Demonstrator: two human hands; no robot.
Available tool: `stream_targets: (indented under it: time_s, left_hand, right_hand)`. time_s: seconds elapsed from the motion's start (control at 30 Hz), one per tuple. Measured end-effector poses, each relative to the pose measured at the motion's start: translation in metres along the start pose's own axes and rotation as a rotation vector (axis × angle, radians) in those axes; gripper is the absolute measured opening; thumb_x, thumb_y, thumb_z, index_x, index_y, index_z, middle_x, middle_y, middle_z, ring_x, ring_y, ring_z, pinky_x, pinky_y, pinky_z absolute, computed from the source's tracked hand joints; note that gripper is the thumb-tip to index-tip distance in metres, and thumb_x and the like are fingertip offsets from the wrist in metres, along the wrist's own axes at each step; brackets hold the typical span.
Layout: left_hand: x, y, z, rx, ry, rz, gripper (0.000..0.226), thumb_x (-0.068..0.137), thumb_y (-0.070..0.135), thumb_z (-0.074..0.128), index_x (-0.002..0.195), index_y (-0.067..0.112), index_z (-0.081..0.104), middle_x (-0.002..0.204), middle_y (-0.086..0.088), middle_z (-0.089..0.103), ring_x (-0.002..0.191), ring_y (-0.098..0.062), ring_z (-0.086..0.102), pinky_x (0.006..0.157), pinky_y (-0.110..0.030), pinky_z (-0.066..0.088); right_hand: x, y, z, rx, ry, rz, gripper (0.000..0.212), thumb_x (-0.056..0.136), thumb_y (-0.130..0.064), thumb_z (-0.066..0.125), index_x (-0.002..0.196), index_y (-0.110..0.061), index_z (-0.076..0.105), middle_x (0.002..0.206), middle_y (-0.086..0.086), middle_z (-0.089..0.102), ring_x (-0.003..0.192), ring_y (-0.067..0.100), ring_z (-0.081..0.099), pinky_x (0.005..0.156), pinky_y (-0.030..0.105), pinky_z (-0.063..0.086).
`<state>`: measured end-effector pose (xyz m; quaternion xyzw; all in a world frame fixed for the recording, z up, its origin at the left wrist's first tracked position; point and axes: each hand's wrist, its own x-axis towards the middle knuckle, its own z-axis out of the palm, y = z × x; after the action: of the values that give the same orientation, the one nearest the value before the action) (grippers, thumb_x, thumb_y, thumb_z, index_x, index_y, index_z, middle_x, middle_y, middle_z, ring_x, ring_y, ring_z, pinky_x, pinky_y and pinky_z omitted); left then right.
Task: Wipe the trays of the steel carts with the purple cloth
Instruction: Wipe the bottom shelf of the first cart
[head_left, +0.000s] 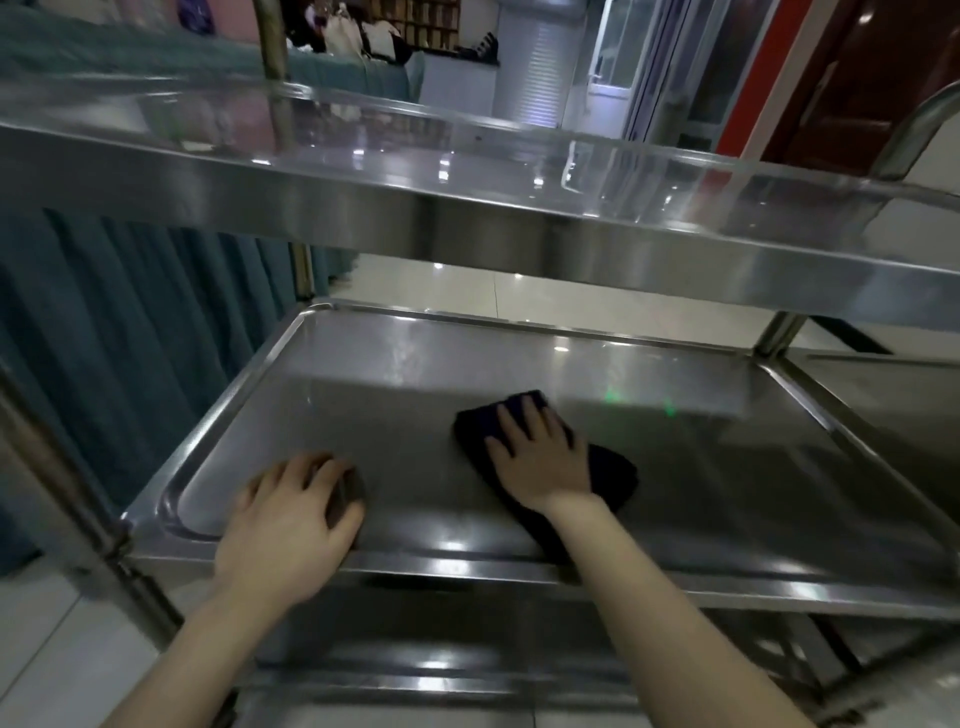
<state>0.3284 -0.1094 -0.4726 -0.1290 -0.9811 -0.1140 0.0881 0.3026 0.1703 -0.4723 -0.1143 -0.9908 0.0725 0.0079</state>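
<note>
**Figure.** Head view of a polished, tiered steel cart (111, 540), with its middle tier being wiped. The right hand (537, 457) lies palm-down on a dark purple cloth (610, 470), folded into a flat pad, near the centre of the shallow rectangular steel middle tray (753, 467). Its fingers are straight and spread, pressing rather than gripping. This spreads the load across the pad and holds its whole face against the metal. One end of the cloth trails beneath the wrist towards the tray's near edge.

The left hand (291, 514) rests on the tray close to its near-left corner, fingers loosely bent and holding nothing. Its placement suggests a brace that steadies the cart against the push of wiping. The dark patch beneath its fingertips is probably a reflection, though blur leaves this uncertain.

The broad steel upper tray (467, 208) overhangs the work, which explains why both forearms enter low, across the near edge. Judging from the cloth's central position, the far edge and the right-hand corners of the middle tray have yet to be covered.
</note>
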Motion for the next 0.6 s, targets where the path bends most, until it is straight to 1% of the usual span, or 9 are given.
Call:
stream_targets:
  time_s: [0.07,0.13,0.17,0.2,0.27,0.37,0.43,0.53,0.6]
  left_hand:
    - [0.001,-0.004,0.001,-0.024,0.003,0.013,0.056,0.083,0.061,0.028,0.124,0.034,0.056,0.129,0.006,0.054,0.116,-0.021,0.052,0.095,-0.041,0.041]
    - [0.001,-0.006,0.0,-0.054,0.007,0.03,0.056,0.083,0.059,0.029,0.124,0.032,0.057,0.128,0.005,0.055,0.115,-0.022,0.053,0.093,-0.041,0.041]
    - [0.0,-0.007,0.0,-0.058,0.01,0.034,0.056,0.083,0.059,0.03,0.123,0.032,0.058,0.127,0.005,0.056,0.113,-0.022,0.054,0.091,-0.041,0.042]
    - [0.0,-0.008,0.001,-0.059,0.016,0.034,0.055,0.083,0.058,0.03,0.121,0.032,0.058,0.126,0.005,0.057,0.111,-0.023,0.055,0.09,-0.041,0.042]
    - [0.001,-0.007,0.0,-0.062,0.032,0.019,0.052,0.082,0.058,0.032,0.119,0.032,0.059,0.124,0.005,0.058,0.109,-0.024,0.056,0.089,-0.041,0.043]
    - [0.002,-0.002,0.001,-0.055,0.04,0.007,0.046,0.084,0.055,0.038,0.117,0.031,0.059,0.122,0.003,0.058,0.108,-0.025,0.055,0.087,-0.041,0.043]
    - [0.001,0.0,0.002,-0.054,0.04,-0.01,0.041,0.086,0.052,0.044,0.117,0.03,0.059,0.122,0.001,0.057,0.109,-0.027,0.053,0.087,-0.042,0.043]
    - [0.001,0.003,0.003,-0.047,0.04,-0.021,0.039,0.089,0.05,0.049,0.119,0.027,0.058,0.124,-0.003,0.057,0.11,-0.03,0.053,0.09,-0.044,0.043]
    - [0.002,0.003,0.003,-0.063,0.045,-0.017,0.039,0.091,0.05,0.046,0.12,0.026,0.058,0.124,-0.005,0.057,0.11,-0.032,0.053,0.09,-0.044,0.043]
  right_hand:
    - [-0.006,-0.056,0.01,-0.009,-0.061,-0.17,0.06,0.097,-0.06,0.017,0.154,-0.041,0.006,0.163,-0.01,-0.007,0.149,0.016,-0.006,0.116,0.049,0.001]
    - [-0.008,-0.062,0.007,0.013,-0.116,-0.252,0.061,0.097,-0.063,0.016,0.153,-0.043,0.003,0.162,-0.012,-0.01,0.149,0.015,-0.006,0.117,0.046,-0.001]
    - [-0.01,-0.048,0.002,0.031,-0.129,-0.247,0.061,0.097,-0.064,0.016,0.153,-0.044,0.003,0.162,-0.014,-0.01,0.149,0.013,-0.005,0.118,0.044,0.0]
    - [-0.012,-0.026,-0.002,0.036,-0.122,-0.208,0.06,0.097,-0.064,0.017,0.153,-0.045,0.004,0.162,-0.015,-0.009,0.149,0.013,-0.003,0.119,0.042,0.001]
    - [-0.023,0.035,-0.014,0.006,-0.092,-0.037,0.058,0.098,-0.062,0.02,0.153,-0.046,0.006,0.162,-0.015,-0.008,0.15,0.014,0.002,0.119,0.04,0.005]
    - [-0.058,0.134,-0.036,-0.014,-0.099,0.271,0.058,0.099,-0.059,0.022,0.153,-0.044,0.007,0.163,-0.012,-0.006,0.15,0.014,0.003,0.12,0.044,0.008]
    - [-0.079,0.164,-0.045,-0.004,-0.123,0.387,0.058,0.1,-0.059,0.021,0.153,-0.042,0.006,0.163,-0.01,-0.007,0.15,0.015,-0.001,0.12,0.046,0.007]
    - [-0.085,0.136,-0.038,-0.02,-0.113,0.357,0.058,0.1,-0.057,0.02,0.154,-0.04,0.005,0.163,-0.007,-0.009,0.15,0.016,-0.003,0.119,0.046,0.004]
    - [-0.079,0.083,-0.024,-0.046,-0.078,0.22,0.059,0.099,-0.058,0.02,0.154,-0.04,0.005,0.163,-0.008,-0.01,0.15,0.015,-0.004,0.119,0.046,0.003]
